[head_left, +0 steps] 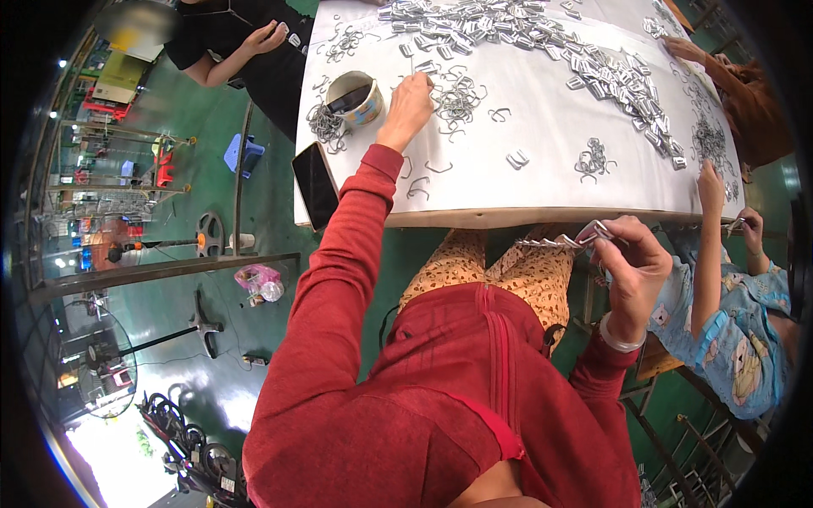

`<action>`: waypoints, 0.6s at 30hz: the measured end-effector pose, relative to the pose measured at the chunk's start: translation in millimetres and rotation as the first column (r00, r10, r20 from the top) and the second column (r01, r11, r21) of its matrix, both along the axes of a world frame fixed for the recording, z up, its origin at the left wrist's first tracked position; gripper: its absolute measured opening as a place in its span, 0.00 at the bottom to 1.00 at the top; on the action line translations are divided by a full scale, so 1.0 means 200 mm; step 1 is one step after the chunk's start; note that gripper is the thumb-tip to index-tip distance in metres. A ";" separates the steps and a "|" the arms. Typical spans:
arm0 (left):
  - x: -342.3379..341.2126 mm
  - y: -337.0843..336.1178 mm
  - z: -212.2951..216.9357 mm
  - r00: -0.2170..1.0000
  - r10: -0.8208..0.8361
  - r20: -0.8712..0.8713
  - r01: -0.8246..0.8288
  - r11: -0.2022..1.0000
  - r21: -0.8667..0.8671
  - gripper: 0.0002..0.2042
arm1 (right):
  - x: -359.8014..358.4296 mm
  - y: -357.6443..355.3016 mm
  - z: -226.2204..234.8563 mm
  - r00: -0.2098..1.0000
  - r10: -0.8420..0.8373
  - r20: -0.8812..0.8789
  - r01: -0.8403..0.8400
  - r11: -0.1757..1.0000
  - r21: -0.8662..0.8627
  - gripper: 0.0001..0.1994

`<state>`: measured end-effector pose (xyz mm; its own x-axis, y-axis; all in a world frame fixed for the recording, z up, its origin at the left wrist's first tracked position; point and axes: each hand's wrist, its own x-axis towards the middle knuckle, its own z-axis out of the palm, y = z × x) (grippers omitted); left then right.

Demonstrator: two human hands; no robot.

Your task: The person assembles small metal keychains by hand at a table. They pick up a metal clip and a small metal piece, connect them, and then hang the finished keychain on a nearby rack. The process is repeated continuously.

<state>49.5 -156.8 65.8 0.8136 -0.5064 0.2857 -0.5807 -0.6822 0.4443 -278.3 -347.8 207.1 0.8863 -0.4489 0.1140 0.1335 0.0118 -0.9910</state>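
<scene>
My left hand [408, 108] is over the table beside a pile of bent wire hooks [458, 100], its fingertips pinched together; what they hold, if anything, is too small to make out. Raised off the table's front edge, my right hand [633, 269] is closed on a shiny metal buckle [593, 231]. From that buckle a short row of similar metal pieces [546, 243] reaches left above my lap. Loose wire hooks [417, 187] lie near my left sleeve, and a couple of metal buckles [517, 159] lie near the table's middle.
On the white-covered table [508, 193], metal buckles [622, 85] form a long heap. A tub [367, 108] with a dark object inside and a black phone [317, 186] stand left. Co-workers' hands [262, 38], [710, 188] work around the table. More hooks [596, 159] lie right.
</scene>
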 end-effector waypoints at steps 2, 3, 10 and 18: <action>0.02 0.01 -0.01 1.000 -0.002 0.016 0.000 0.994 0.114 0.04 | 0.00 0.00 0.00 1.000 -0.006 0.019 0.006 1.000 0.010 0.10; 0.02 0.02 -0.01 1.000 0.016 0.007 -0.017 0.988 0.154 0.04 | -0.01 0.00 0.01 1.000 -0.004 0.022 0.004 1.000 0.010 0.10; 0.01 0.03 0.04 0.999 0.031 0.010 -0.032 0.961 0.276 0.06 | -0.05 0.01 -0.03 1.000 0.004 0.030 -0.003 1.000 -0.026 0.10; 0.02 0.04 0.13 0.991 0.040 -0.124 -0.001 0.954 0.300 0.09 | -0.07 0.03 -0.02 0.998 0.024 0.053 -0.024 1.000 0.003 0.11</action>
